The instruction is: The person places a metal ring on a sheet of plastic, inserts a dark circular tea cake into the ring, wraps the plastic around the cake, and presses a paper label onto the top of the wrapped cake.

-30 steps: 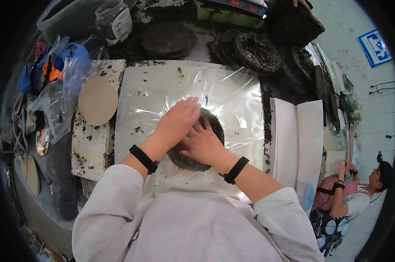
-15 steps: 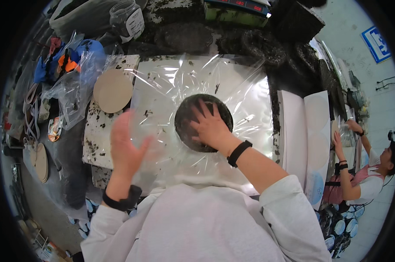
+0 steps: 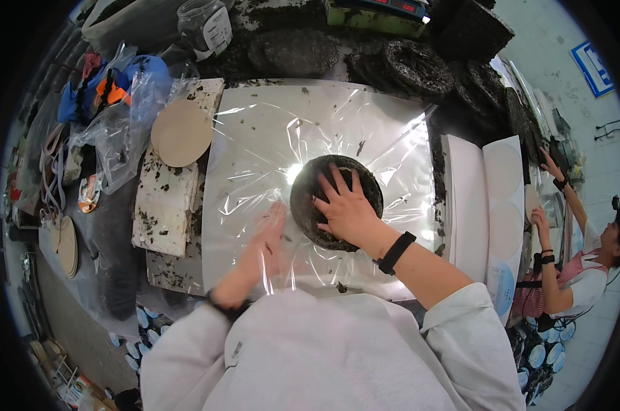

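I see right hand [image 3: 348,209] flat, fingers spread, pressing dark round compressed cake [image 3: 335,202] at centre of clear plastic sheet [image 3: 255,137] on bench [image 3: 121,226]. Left hand [image 3: 263,250] open, blurred, under film edge. Cake likely dense, crumbly at rim; grip underneath. Film thin, slippery; take corners.

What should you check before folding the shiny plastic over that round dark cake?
1. Right hand pressing flat on the dark round cake: ok.
2. Cake sits near the middle of the clear plastic sheet: ok.
3. Left hand has hold of the sheet's near edge: cannot tell, it is blurred.
4. Sheet free of crumbs: not ok, dark bits lie on it.
5. Sheet lies smooth: not ok, wrinkles spread around the cake.
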### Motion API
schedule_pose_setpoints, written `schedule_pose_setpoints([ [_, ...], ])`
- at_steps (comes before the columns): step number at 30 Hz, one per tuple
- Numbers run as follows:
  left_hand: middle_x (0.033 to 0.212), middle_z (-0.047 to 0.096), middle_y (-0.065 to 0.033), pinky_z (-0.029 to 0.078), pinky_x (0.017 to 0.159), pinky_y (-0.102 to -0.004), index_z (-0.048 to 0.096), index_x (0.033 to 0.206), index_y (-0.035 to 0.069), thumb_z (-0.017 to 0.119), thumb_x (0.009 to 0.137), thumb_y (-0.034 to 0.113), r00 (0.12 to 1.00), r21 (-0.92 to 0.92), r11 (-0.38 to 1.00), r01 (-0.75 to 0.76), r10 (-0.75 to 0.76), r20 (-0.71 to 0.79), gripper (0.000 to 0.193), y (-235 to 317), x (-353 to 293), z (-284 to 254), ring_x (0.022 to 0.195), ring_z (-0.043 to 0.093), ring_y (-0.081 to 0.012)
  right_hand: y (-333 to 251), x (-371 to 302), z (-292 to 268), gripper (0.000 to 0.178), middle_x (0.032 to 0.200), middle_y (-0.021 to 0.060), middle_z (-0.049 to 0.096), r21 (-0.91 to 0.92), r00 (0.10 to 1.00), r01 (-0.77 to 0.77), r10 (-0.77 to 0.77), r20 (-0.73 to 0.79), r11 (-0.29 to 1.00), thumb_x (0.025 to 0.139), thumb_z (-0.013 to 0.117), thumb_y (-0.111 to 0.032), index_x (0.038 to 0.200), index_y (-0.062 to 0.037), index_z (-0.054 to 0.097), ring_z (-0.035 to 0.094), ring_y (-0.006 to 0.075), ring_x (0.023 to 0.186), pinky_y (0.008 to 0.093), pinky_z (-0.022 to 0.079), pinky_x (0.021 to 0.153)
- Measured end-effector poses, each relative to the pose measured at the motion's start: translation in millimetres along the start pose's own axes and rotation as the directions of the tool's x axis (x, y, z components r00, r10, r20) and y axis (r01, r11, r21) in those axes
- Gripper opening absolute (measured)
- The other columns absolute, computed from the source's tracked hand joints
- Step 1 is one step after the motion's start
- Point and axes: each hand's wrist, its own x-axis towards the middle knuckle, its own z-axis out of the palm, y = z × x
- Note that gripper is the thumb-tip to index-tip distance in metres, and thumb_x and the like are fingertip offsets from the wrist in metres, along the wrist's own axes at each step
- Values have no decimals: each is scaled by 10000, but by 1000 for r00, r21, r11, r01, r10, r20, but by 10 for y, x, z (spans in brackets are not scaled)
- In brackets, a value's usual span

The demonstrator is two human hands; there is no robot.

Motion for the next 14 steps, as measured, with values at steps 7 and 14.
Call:
schedule_pose_setpoints([
  [7, 1196, 614, -78, 470, 888, -356, 534, 1290, 36, 708, 727, 20, 895, -207, 894, -398, 428, 125, 590, 1255, 1034, 19, 1001, 609, -213, 86, -3, 553, 669, 1523, 150, 329, 437, 964, 16, 103, -246, 899, 886, 526, -525, 1425, -139, 434, 213, 402, 1431, 624, 156, 1138],
  [14, 864, 592, -93, 494, 761, -405, 610, 780, 60, 600, 700, 34, 928, 253, 893, -371, 365, 72, 85, 951, 1220, 592, 862, 571, -300, 51, 136, -174, 765, 1563, 96, 254, 343, 949, -163, 52, 310, 925, 898, 583, -436, 1521, -216, 196, 119, 326, 1485, 622, 78, 1174],
])
